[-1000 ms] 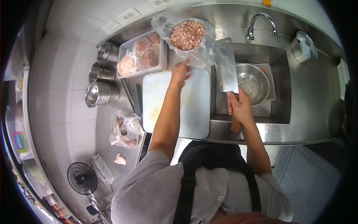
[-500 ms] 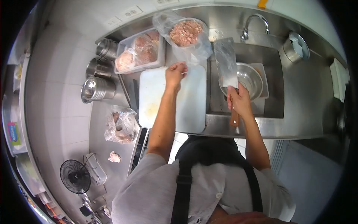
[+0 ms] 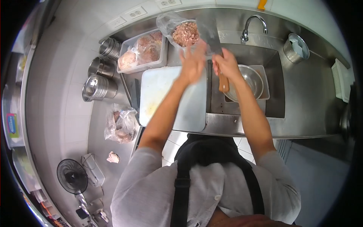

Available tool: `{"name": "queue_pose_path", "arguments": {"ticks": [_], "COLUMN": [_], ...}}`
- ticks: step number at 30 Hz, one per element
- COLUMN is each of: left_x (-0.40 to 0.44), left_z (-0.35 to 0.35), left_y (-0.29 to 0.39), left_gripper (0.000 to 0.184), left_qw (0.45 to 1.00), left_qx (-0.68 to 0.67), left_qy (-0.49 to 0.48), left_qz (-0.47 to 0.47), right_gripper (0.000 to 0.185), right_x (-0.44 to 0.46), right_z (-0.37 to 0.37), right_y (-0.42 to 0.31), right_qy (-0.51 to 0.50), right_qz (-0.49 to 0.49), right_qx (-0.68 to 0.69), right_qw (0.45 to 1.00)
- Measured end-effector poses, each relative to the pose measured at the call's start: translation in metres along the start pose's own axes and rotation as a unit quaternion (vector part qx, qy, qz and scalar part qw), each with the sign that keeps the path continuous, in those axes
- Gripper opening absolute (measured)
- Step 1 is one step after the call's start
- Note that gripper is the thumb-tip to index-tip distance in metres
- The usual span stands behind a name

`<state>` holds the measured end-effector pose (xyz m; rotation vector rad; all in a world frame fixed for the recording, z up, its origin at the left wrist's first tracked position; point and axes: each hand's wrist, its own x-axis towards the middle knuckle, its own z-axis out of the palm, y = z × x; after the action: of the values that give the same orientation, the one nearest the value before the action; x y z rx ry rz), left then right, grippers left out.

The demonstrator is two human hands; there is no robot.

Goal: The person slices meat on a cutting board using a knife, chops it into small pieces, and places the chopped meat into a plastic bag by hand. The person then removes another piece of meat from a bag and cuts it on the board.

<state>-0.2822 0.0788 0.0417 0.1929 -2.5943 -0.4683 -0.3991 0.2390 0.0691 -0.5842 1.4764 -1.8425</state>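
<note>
My right hand (image 3: 227,65) grips the wooden handle of a cleaver (image 3: 208,34) beside the left edge of the sink. Its broad blade points away from me, partly covering the right side of a bowl of chopped meat (image 3: 184,33). Close to the blade and bowl, my left hand (image 3: 194,63) is raised over the far right corner of the white cutting board (image 3: 160,94). Its fingers are blurred by motion but look spread, with nothing visible in them. Plastic wrap (image 3: 166,22) hangs around the meat bowl.
A plastic tub (image 3: 165,56) of bagged meat stands left of the bowl. In the sink (image 3: 275,75) sits a metal bowl (image 3: 252,81) on a plastic container. Stacked metal pots (image 3: 102,87) and a bag of meat (image 3: 120,125) lie left. A faucet (image 3: 255,22) rises behind.
The cleaver and my right hand have moved up and left, from over the sink toward the meat bowl. My left hand has moved up and right, its fingers spreading from a curled pose.
</note>
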Motion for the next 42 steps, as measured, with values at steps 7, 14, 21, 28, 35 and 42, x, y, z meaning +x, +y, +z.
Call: {"name": "queue_pose_path", "arguments": {"ticks": [7,14,21,28,35,42], "left_x": [-0.043,-0.270,-0.458,-0.496,-0.513,-0.488], "left_z": [-0.070,-0.153,-0.245,-0.292,-0.314,-0.310], "left_y": [-0.057,-0.068,-0.193,-0.185,-0.157,-0.174], "left_gripper": [0.053,0.021,0.028,0.034,0.041,0.036], "left_qw": [0.985,0.878,0.792,0.835,0.799,0.855], "left_qx": [-0.012,0.056,0.372,0.269,0.134,0.044], "left_qy": [0.160,0.323,0.089,0.165,-0.107,0.019], "left_qz": [-0.060,-0.349,-0.476,-0.451,-0.577,-0.516], "right_gripper": [0.013,0.012,0.019,0.038,0.049,0.048], "right_x": [-0.043,-0.102,-0.101,-0.104,-0.109,-0.115], "right_z": [0.004,0.054,0.110,0.138,0.143,0.161], "right_y": [-0.001,0.073,0.121,0.151,0.165,0.168], "right_qy": [0.013,-0.151,-0.184,-0.147,-0.090,-0.066], "right_qz": [-0.042,0.120,0.055,-0.067,-0.051,-0.004], "right_qx": [-0.103,-0.153,-0.321,-0.537,-0.609,-0.615], "right_qw": [0.994,0.969,0.928,0.828,0.786,0.786]}}
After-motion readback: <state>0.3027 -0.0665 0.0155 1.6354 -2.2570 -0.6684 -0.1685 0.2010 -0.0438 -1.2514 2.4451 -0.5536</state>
